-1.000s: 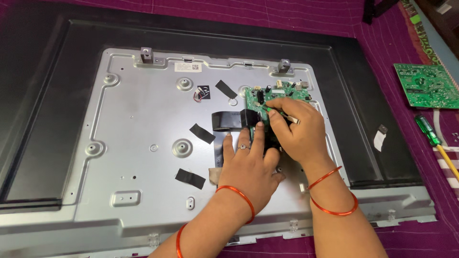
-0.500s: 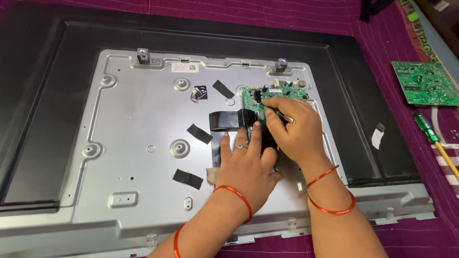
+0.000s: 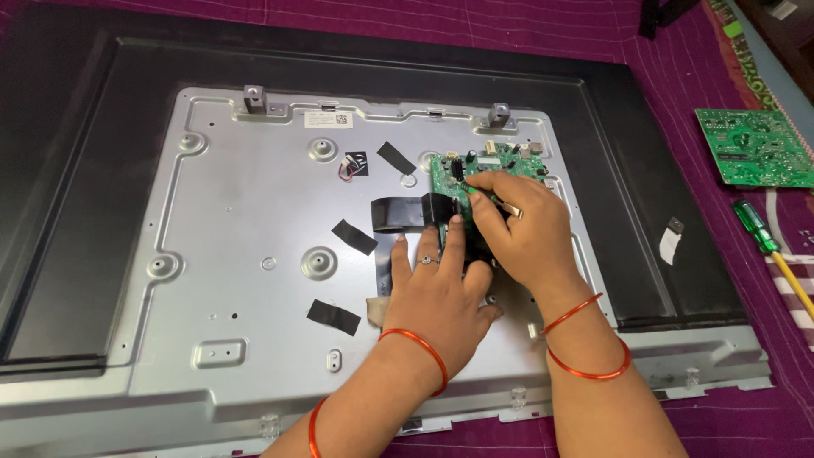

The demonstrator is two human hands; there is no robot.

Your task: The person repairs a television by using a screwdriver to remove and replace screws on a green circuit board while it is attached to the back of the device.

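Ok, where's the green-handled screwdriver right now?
In the head view, the screwdriver lies on the purple cloth at far right, just below the loose green circuit board.

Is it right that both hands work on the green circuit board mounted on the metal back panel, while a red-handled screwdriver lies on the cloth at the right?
Not quite: in the head view the screwdriver has a green handle. Otherwise right: the left hand and right hand work on the mounted circuit board.

Two bare hands work on a small green circuit board [image 3: 483, 170] mounted on a large silver metal back panel [image 3: 254, 280]. The left hand [image 3: 437, 293] presses flat below the board; the right hand [image 3: 517, 229] pinches its lower edge. A wide black ribbon cable [image 3: 398, 214] lies left of the board.
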